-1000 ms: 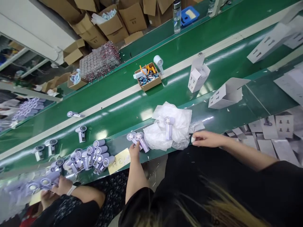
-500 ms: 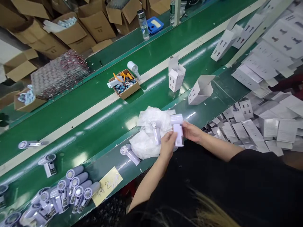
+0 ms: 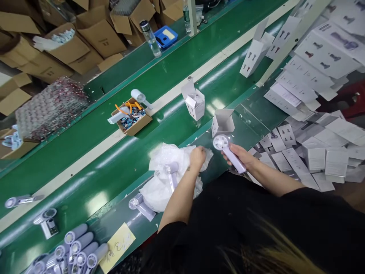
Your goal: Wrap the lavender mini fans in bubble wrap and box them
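Observation:
In my right hand (image 3: 242, 155) is a lilac handheld fan (image 3: 232, 154), its round head tilted up to the left. My left hand (image 3: 197, 158) is closed at the far right part of a pile of white plastic bags (image 3: 159, 156), seemingly pinching one; its fingertips are partly hidden. A second handheld fan (image 3: 172, 175) lies on the bags beside my left forearm. Another lilac fan (image 3: 142, 206) rests at the bags' lower left edge. Just beyond my right hand stands an open white box (image 3: 223, 121).
Another open white box (image 3: 194, 102) stands on the green conveyor belt (image 3: 114, 167). A small carton (image 3: 138, 125) holds orange-handled pliers and small parts. Several lilac fans (image 3: 76, 243) lie at lower left near a yellow note (image 3: 118, 243). Flattened white boxes (image 3: 316, 152) pile up at right.
My left hand has left the fan and moved onto the plastic bags. My right hand now holds the fan alone, turned with its head toward the left. The view has shifted a little.

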`<state>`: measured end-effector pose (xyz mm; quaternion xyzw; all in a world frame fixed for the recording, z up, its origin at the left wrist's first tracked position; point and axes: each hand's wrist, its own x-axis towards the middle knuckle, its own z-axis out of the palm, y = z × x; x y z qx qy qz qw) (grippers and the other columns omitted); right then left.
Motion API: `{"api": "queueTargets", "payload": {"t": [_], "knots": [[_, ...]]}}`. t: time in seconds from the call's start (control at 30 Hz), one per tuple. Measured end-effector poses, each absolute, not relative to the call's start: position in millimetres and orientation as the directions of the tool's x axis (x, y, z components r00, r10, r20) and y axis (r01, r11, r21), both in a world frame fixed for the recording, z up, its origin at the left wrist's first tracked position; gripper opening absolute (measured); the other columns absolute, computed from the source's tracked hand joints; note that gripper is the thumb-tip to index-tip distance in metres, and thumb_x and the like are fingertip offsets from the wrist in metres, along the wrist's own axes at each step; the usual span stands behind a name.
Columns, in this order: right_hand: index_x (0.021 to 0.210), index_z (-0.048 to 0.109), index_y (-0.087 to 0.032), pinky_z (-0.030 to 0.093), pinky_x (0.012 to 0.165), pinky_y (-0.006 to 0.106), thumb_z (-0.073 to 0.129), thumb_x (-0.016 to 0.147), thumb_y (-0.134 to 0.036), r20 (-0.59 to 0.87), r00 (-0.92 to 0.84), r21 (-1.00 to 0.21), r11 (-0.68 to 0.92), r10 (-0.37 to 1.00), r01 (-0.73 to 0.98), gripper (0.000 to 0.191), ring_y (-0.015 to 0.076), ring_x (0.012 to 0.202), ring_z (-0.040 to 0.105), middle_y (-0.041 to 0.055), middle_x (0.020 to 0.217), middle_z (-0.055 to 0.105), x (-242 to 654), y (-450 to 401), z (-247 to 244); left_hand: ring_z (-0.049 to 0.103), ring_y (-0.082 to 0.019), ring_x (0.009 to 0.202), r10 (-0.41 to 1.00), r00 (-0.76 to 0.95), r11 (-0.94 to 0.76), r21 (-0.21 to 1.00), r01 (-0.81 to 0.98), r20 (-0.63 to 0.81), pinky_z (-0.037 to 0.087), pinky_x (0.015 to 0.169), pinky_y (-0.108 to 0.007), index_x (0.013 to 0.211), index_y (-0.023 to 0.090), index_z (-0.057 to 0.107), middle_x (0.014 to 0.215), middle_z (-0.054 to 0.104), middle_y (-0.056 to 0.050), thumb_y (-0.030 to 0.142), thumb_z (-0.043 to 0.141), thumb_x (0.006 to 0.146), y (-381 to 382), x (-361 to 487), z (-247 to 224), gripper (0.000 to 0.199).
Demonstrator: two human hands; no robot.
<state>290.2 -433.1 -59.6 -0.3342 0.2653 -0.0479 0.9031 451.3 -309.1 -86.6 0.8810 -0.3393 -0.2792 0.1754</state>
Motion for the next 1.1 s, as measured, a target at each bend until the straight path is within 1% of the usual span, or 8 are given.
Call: {"api": "queueTargets", "payload": {"t": [0.17, 0.3, 0.53, 0.7, 0.8, 0.9, 1.0, 1.1], "knots": [[0.089, 0.054, -0.016, 0.054, 0.054, 0.023, 0.08, 0.061, -0.038, -0.446, 0.895, -0.439, 0.871, 0.001, -0.22, 0.044, 0.0131, 0.063, 0.062, 0.0032, 0.073, 0.063, 255.7, -440.1, -56.7, 0.053, -0.013, 0.062, -0.548, 0.819, -0.593, 0.77, -0.237, -0.17, 0.04, 0.061, -0.023, 0.068, 0.019, 0.057, 0.063, 0.057, 0.002, 0.018, 0.059, 0.066, -308.6, 484.4, -20.1, 0.003], [0.094, 0.053, -0.014, 0.056, 0.055, 0.027, 0.083, 0.055, -0.034, -0.319, 0.922, -0.427, 0.836, 0.218, -0.345, 0.053, 0.0169, 0.063, 0.065, 0.0066, 0.076, 0.066, 267.8, -421.3, -46.3, 0.043, -0.008, 0.047, -0.389, 0.865, -0.35, 0.919, 0.179, -0.316, 0.033, 0.047, -0.019, 0.076, 0.018, 0.056, 0.053, 0.048, 0.007, 0.022, 0.068, 0.058, -291.5, 462.9, -7.5, 0.022], [0.107, 0.05, -0.018, 0.055, 0.057, 0.028, 0.082, 0.056, -0.024, -0.337, 0.909, -0.488, 0.78, 0.245, -0.391, 0.061, 0.0151, 0.066, 0.063, 0.0029, 0.081, 0.064, 317.3, -390.6, -30.3, 0.046, -0.006, 0.052, -0.51, 0.794, -0.08, 0.938, 0.339, -0.33, 0.036, 0.051, -0.018, 0.067, 0.016, 0.056, 0.059, 0.054, 0.005, 0.019, 0.069, 0.061, -246.1, 404.3, -24.6, 0.014], [0.104, 0.05, -0.018, 0.049, 0.063, 0.025, 0.081, 0.056, -0.022, -0.421, 0.89, -0.625, 0.654, 0.177, -0.426, 0.056, 0.0127, 0.071, 0.059, 0.0004, 0.086, 0.06, 311.4, -389.1, -33.1, 0.049, -0.006, 0.053, -0.463, 0.677, 0.115, 0.719, 0.686, -0.572, 0.038, 0.049, -0.018, 0.065, 0.016, 0.053, 0.061, 0.054, 0.005, 0.024, 0.078, 0.054, -210.1, 411.0, -18.6, 0.029], [0.099, 0.049, -0.016, 0.045, 0.07, 0.024, 0.08, 0.058, -0.021, -0.456, 0.878, -0.771, 0.427, 0.146, -0.472, 0.051, 0.0127, 0.079, 0.056, -0.0019, 0.085, 0.058, 303.2, -380.4, -36.0, 0.051, -0.005, 0.056, -0.37, 0.747, 0.261, 0.71, 0.654, -0.552, 0.039, 0.053, -0.016, 0.067, 0.016, 0.051, 0.063, 0.053, 0.005, 0.023, 0.079, 0.054, -201.0, 413.9, -17.5, 0.032], [0.098, 0.047, -0.016, 0.044, 0.079, 0.027, 0.08, 0.06, -0.023, -0.424, 0.895, -0.855, 0.266, 0.138, -0.445, 0.051, 0.0147, 0.089, 0.055, -0.0006, 0.093, 0.057, 297.1, -368.0, -35.9, 0.052, -0.006, 0.059, -0.445, 0.786, 0.19, 0.813, 0.55, -0.428, 0.041, 0.059, -0.018, 0.081, 0.017, 0.057, 0.066, 0.057, 0.004, 0.026, 0.076, 0.06, -199.4, 407.5, -18.7, 0.03], [0.112, 0.037, -0.022, 0.048, 0.077, 0.029, 0.078, 0.064, -0.023, -0.392, 0.909, -0.83, 0.371, 0.141, -0.416, 0.063, 0.0139, 0.089, 0.058, 0.0025, 0.11, 0.054, 292.8, -359.7, -29.6, 0.051, -0.008, 0.058, -0.529, 0.747, -0.009, 0.883, 0.47, -0.403, 0.04, 0.059, -0.02, 0.096, 0.017, 0.06, 0.069, 0.06, 0.002, 0.029, 0.072, 0.063, -196.8, 400.5, -20.3, 0.037], [0.127, 0.025, -0.03, 0.053, 0.066, 0.029, 0.076, 0.067, -0.022, -0.422, 0.878, -0.727, 0.494, 0.225, -0.476, 0.079, 0.0133, 0.079, 0.063, 0.0041, 0.115, 0.053, 290.4, -355.8, -20.7, 0.051, -0.009, 0.059, -0.568, 0.723, -0.148, 0.913, 0.381, -0.394, 0.04, 0.059, -0.022, 0.089, 0.014, 0.063, 0.07, 0.06, 0.0, 0.032, 0.067, 0.068, -189.8, 399.1, -20.3, 0.028]]}}
